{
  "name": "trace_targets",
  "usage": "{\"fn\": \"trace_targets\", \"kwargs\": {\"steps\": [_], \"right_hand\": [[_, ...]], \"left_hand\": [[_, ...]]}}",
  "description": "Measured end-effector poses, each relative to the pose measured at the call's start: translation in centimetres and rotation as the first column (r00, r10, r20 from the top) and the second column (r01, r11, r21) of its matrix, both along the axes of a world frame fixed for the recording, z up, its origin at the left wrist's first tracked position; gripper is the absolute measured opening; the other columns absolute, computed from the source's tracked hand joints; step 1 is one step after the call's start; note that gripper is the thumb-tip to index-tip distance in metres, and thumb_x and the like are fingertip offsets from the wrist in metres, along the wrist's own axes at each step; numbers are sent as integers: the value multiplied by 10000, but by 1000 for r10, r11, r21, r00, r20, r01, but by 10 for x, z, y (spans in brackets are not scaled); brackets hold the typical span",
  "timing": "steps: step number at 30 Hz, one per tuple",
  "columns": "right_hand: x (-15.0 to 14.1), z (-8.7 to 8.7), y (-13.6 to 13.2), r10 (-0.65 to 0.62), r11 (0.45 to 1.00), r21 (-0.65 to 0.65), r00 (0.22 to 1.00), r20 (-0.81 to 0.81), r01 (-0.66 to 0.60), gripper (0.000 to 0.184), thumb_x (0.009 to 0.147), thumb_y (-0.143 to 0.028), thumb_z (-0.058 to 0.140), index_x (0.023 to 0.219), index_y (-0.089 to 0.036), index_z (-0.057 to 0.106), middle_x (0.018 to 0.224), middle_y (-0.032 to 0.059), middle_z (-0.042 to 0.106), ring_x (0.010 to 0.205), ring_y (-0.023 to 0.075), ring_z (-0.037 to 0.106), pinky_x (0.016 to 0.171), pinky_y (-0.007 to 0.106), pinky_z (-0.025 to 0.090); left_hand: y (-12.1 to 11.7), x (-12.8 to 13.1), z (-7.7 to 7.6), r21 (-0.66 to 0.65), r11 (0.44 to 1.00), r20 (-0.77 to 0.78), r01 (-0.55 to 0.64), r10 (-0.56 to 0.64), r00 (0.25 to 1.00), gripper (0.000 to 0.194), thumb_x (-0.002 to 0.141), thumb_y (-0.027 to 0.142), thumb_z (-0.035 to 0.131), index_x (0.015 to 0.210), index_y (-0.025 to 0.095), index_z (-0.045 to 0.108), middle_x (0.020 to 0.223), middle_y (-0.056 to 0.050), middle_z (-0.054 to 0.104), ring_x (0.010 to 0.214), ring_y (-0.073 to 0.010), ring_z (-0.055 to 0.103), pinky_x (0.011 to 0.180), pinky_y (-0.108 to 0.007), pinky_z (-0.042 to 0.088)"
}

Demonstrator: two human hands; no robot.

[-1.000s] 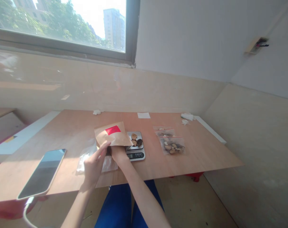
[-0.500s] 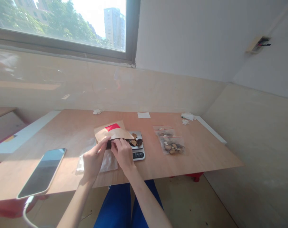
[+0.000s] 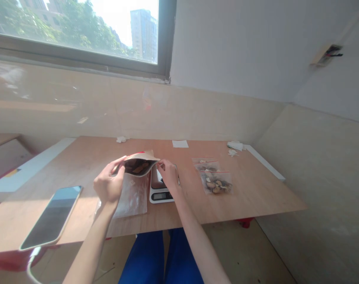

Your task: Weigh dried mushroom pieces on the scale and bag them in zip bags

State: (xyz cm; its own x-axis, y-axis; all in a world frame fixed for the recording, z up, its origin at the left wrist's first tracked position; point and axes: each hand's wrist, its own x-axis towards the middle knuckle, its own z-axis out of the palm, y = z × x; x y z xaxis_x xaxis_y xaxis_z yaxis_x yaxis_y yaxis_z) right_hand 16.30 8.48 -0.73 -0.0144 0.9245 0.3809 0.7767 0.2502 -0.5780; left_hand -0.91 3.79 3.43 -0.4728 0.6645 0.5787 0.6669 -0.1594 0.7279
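Observation:
My left hand (image 3: 107, 186) grips the left edge of a brown paper pouch (image 3: 138, 165) and holds it above the table. The pouch's open mouth faces me and brownish pieces show inside. My right hand (image 3: 169, 176) rests over the platform of a small digital scale (image 3: 160, 192), just right of the pouch's mouth. Its fingers are curled together on something hidden under them. The dried pieces on the scale are covered by this hand. Flat clear plastic bags (image 3: 132, 198) lie on the wooden table (image 3: 256, 193) below the pouch.
Two clear zip bags of dried mushroom pieces (image 3: 216, 183) lie right of the scale. A phone (image 3: 50, 217) with a cable lies at the front left edge. A white paper slip (image 3: 179, 144) and crumpled tissues (image 3: 235, 146) sit along the back.
My left hand has lifted and tipped the pouch so its open mouth faces me. My right hand left the pouch and moved right onto the scale platform, covering the pieces there.

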Motion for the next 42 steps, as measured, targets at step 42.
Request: {"fn": "trace_targets", "kwargs": {"steps": [42], "right_hand": [[-12,26,-73,477,871,228,858,-188,-435,334,841,-70,343,963,-173,637,976,54,677,963,147,618,865,280,497]], "left_hand": [[-16,-6,-14,-96,983,18,159,-158,987,229,760,376,584,900,254,719,829,10,739,779,-188,697,663,-241,503]]}}
